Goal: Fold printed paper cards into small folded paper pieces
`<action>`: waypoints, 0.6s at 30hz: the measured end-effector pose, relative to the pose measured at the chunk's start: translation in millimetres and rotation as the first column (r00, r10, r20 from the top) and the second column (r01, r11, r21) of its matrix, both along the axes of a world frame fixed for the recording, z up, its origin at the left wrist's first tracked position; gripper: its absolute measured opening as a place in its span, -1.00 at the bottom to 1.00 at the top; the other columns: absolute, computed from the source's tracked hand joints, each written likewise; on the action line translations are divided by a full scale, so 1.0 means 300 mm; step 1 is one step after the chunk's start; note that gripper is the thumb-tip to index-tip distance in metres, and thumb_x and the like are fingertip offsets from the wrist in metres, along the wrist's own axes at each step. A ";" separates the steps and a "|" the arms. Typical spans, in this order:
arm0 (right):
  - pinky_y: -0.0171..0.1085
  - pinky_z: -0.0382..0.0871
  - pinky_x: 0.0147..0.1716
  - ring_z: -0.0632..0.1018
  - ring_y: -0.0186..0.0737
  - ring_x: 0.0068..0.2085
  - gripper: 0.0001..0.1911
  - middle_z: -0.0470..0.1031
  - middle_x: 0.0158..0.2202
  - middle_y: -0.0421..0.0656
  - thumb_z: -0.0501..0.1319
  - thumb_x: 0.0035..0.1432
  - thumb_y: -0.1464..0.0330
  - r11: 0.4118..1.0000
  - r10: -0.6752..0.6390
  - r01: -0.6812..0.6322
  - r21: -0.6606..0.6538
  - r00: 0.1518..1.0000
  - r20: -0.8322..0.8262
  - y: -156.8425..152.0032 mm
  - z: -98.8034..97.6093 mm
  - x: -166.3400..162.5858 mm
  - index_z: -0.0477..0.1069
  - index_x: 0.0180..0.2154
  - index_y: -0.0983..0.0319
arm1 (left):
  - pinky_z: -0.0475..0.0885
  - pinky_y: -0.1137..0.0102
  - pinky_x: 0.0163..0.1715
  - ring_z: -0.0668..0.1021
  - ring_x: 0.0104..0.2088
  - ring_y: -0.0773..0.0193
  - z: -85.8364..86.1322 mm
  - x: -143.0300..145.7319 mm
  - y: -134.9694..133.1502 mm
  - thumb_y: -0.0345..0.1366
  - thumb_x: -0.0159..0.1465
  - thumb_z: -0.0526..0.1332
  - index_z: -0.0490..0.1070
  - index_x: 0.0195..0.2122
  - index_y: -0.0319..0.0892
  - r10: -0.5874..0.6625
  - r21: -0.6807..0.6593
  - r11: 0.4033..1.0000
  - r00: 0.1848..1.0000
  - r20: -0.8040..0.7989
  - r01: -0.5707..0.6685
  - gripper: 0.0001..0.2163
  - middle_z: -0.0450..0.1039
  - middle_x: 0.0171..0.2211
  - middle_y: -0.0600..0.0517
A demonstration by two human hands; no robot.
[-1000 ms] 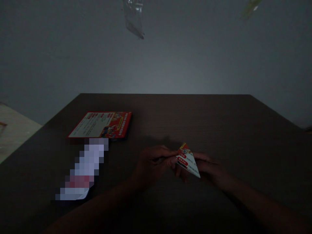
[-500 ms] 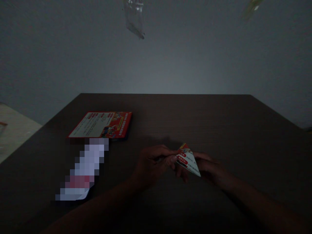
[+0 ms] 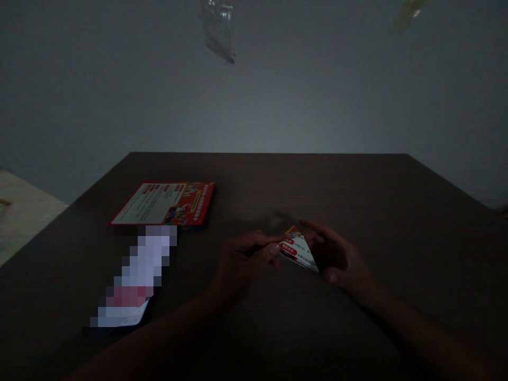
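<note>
In dim light, both my hands hold a small folded paper (image 3: 298, 250), a red and white printed triangle, just above a dark wooden table (image 3: 357, 196). My left hand (image 3: 242, 262) pinches its left corner between thumb and fingers. My right hand (image 3: 337, 256) grips the right side, fingers curled behind the paper and partly hidden by it.
A red and white printed leaflet (image 3: 166, 203) lies flat on the table at the left. Nearer me on the left lies a long white paper strip (image 3: 135, 278), blurred out. A grey wall rises behind the table, with a clear plastic piece (image 3: 218, 29) hanging on it.
Both hands have lifted the folded paper a little up and to the left. My right hand's fingers have shifted up behind the paper.
</note>
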State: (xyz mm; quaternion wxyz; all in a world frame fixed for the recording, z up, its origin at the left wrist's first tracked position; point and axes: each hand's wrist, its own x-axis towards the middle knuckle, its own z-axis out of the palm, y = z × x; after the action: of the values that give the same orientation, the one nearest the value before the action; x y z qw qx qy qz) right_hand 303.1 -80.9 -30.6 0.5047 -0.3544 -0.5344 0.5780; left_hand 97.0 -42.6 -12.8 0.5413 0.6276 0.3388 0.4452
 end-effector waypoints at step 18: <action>-0.12 0.31 -0.09 0.46 -0.17 -0.21 -0.08 0.43 -0.24 -0.15 0.49 -0.33 0.17 0.994 0.076 -0.073 -0.087 0.997 0.032 0.001 -0.008 0.007 0.23 0.13 0.08 | 0.40 0.45 -0.43 0.51 -0.49 0.36 -0.022 -0.013 0.000 -0.34 0.19 0.23 0.54 -0.27 -0.22 -0.073 0.012 0.997 0.997 0.031 0.072 -0.87 0.47 -0.52 0.05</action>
State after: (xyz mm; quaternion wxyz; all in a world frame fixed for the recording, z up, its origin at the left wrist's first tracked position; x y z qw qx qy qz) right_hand 305.1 -80.7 -33.2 0.4574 -0.3657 -0.5309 0.6125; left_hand 93.0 -42.7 -19.4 0.5591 0.6352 0.3049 0.4370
